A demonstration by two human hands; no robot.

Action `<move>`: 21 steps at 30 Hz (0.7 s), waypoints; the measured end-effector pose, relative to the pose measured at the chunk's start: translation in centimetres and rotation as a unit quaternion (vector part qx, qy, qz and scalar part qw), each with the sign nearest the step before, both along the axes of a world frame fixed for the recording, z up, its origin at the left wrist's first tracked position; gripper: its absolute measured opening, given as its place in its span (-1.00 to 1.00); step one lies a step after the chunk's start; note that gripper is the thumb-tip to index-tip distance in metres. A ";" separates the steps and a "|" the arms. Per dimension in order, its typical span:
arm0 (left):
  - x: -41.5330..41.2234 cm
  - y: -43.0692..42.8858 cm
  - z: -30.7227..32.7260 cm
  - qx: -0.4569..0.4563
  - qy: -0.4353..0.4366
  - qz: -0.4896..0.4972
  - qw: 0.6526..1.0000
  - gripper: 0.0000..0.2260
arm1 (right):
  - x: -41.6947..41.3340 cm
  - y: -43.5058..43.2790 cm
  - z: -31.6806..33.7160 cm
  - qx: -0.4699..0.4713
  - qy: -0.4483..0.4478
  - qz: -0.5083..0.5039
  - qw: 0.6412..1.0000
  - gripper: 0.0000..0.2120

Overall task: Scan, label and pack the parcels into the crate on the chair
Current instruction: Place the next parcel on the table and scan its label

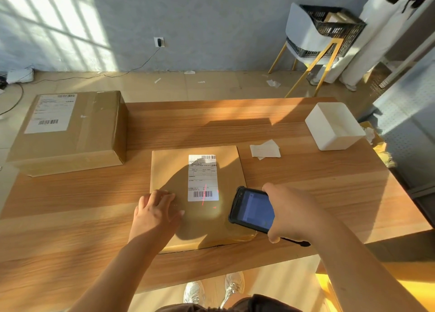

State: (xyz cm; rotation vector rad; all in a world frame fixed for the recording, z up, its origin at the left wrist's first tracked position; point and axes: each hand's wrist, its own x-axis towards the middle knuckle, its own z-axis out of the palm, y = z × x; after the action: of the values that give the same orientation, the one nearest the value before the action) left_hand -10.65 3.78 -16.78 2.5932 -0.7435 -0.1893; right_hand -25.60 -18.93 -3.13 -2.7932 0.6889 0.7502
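Observation:
A flat brown parcel (226, 168) lies in the middle of the wooden table (306, 194), with a white shipping label (202, 175) on top. A red scan line falls across the label's lower barcode. My left hand (156, 211) rests flat on the parcel's near left part, fingers straight. My right hand (294, 211) grips a black handheld scanner (253, 209) just above the parcel's right edge, its screen lit. A larger cardboard box (70, 132) with its own label stands at the table's far left. The black crate (334, 26) sits on a white chair (303, 38) at the back right.
A white open bin (334, 128) stands on the table's right side. Loose white label papers (264, 149) lie between it and the parcel. Paper scraps and a cable lie on the tiled floor beyond the table. A pegboard panel stands to the right.

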 end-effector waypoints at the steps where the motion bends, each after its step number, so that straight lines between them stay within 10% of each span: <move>1: 0.0 0.0 0.0 0.000 0.003 0.000 1.000 -0.56 | 0.0 0.0 0.1 -0.001 0.000 0.002 1.000 -0.43; 21: 0.0 -0.2 -0.4 -0.005 -0.005 0.012 1.000 -0.59 | 0.5 0.1 1.8 -0.087 -0.009 0.029 0.996 -0.50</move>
State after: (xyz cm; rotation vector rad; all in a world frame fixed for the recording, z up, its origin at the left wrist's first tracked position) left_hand -10.66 3.63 -17.21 2.5947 -0.7145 -0.1661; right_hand -25.15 -18.87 -1.29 -2.9842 0.7050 0.7068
